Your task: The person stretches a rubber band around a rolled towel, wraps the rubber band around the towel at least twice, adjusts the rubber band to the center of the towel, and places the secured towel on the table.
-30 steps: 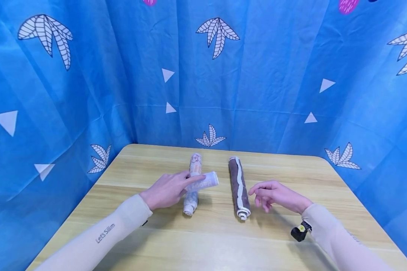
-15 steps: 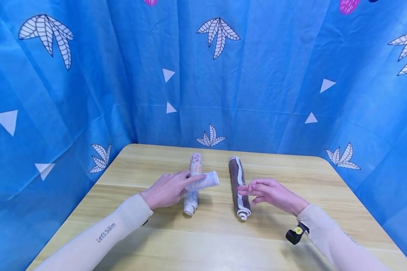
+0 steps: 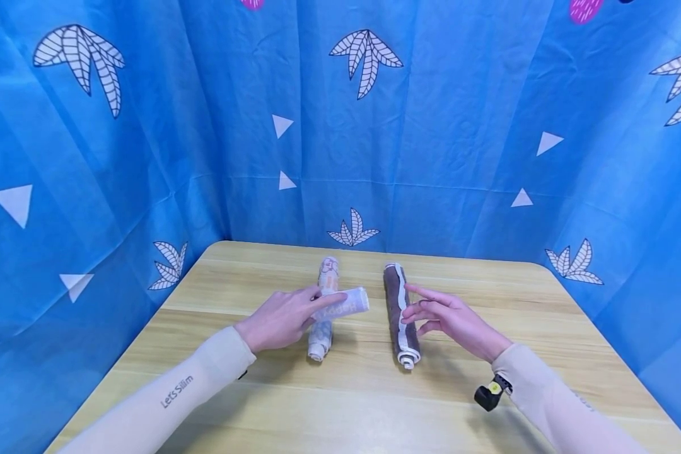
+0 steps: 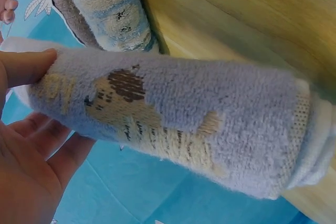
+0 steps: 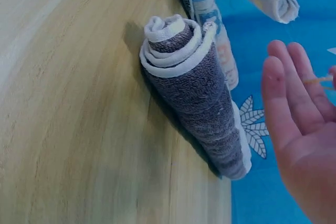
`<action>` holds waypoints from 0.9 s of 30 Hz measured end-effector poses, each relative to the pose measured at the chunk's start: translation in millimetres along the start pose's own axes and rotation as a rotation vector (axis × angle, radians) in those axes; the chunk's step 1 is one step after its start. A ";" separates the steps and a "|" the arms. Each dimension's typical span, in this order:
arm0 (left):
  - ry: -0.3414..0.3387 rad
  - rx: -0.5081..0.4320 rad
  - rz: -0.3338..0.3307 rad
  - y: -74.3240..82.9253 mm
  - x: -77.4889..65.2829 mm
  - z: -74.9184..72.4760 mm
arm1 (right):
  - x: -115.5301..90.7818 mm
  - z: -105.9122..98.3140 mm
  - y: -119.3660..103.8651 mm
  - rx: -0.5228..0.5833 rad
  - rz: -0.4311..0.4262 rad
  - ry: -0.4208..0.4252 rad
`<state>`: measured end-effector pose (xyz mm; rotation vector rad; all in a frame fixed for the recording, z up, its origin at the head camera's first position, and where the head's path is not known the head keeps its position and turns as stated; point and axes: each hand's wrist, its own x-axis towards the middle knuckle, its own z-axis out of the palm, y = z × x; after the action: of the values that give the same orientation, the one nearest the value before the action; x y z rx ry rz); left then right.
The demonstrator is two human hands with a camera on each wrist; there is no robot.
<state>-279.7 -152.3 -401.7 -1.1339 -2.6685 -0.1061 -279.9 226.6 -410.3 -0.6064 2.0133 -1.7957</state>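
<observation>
My left hand (image 3: pixel 280 318) grips one end of a rolled lilac towel (image 3: pixel 346 304), tilted in the air above a second, pale patterned rolled towel (image 3: pixel 320 343). In the left wrist view the lilac roll (image 4: pixel 231 114) shows a brown and cream animal pattern, with the thumb on top and fingers beneath. My right hand (image 3: pixel 448 315) hovers beside a brown rolled towel (image 3: pixel 394 296) with white trim, apart from it in the right wrist view. A thin orange rubber band (image 5: pixel 317 80) stretches at that hand's thumb side, apparently pinched; the hold is partly out of frame.
Both lying rolls rest lengthwise on a wooden table (image 3: pixel 352 403). A blue curtain (image 3: pixel 454 157) with white leaf prints hangs behind and along the sides. A black wrist camera (image 3: pixel 488 397) is strapped at my right sleeve.
My right hand has moved left toward the brown roll, and its fingers have spread from a more curled pose. The left hand and its lilac towel have stayed nearly still.
</observation>
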 end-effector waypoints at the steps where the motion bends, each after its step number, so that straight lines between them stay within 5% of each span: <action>1: 0.005 -0.001 0.004 0.4 0.2 0.0 | 0.2 0.9 0.0 -0.001 0.001 0.024; 10: 0.033 0.013 0.053 3.7 3.6 1.0 | 2.3 6.3 2.4 -0.080 0.002 0.172; 20: -0.010 0.002 0.061 17.0 7.5 -3.6 | 4.0 20.7 1.2 -0.281 0.008 0.083; 27: 0.006 0.020 0.110 25.5 10.9 -6.4 | 11.5 38.7 2.7 -0.363 -0.032 0.105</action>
<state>-267.4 -127.9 -393.5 -1.2687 -2.5895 -0.0624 -268.7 188.4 -417.4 -0.6616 2.4393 -1.5147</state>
